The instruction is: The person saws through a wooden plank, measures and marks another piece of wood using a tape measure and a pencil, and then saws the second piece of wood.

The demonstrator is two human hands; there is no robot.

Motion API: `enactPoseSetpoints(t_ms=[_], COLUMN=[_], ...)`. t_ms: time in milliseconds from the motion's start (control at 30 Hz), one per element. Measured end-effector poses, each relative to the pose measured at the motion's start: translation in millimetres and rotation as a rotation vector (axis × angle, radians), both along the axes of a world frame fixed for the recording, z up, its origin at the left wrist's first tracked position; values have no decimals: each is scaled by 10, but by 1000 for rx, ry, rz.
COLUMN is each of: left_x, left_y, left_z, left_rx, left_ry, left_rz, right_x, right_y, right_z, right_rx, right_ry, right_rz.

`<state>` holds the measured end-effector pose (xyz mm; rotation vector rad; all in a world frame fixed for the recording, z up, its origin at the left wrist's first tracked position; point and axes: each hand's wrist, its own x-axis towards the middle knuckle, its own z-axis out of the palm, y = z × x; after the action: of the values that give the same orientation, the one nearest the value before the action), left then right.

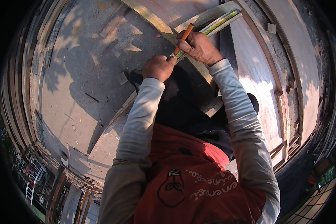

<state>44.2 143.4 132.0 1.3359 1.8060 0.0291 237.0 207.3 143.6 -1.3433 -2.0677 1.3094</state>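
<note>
My right hand (pixel 198 48) grips an orange pencil (pixel 188 30) over a yellow-green measuring tape (pixel 224 22), which lies along a light wooden strip (pixel 232 10). My left hand (pixel 158 68) is closed at the lower end of the visible tape, thumb and fingers pressed on the tape. Wooden battens (pixel 153 20) cross under the strip, and a dark toothed saw blade (pixel 226 44) lies below it, partly hidden. My dark-trousered legs are bent beneath my arms.
A pale plywood sheet (pixel 254 67) with long boards (pixel 274 76) lies on my right, with small wood blocks (pixel 271 28) among them. Long timber strips (pixel 37 97) line the left. The concrete floor (pixel 71 119) carries scraps, and another offcut (pixel 122 77) lies near my foot.
</note>
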Motion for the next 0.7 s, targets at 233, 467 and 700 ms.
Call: enactPoseSetpoints(t_ms=[233,467,700], left_x=[-30,-46,-70], left_y=[18,18,32], left_z=[-44,4,127], left_rx=[-10,-49,-129], left_ry=[4,-3,-13], left_rz=[-67,-60,-85], right_x=[18,-12,-21], right_y=[-20,-76,-91], right_z=[-43,-66,-40], right_rx=[-31,84,-1], right_ry=[10,18,25], right_rz=[24,8,4])
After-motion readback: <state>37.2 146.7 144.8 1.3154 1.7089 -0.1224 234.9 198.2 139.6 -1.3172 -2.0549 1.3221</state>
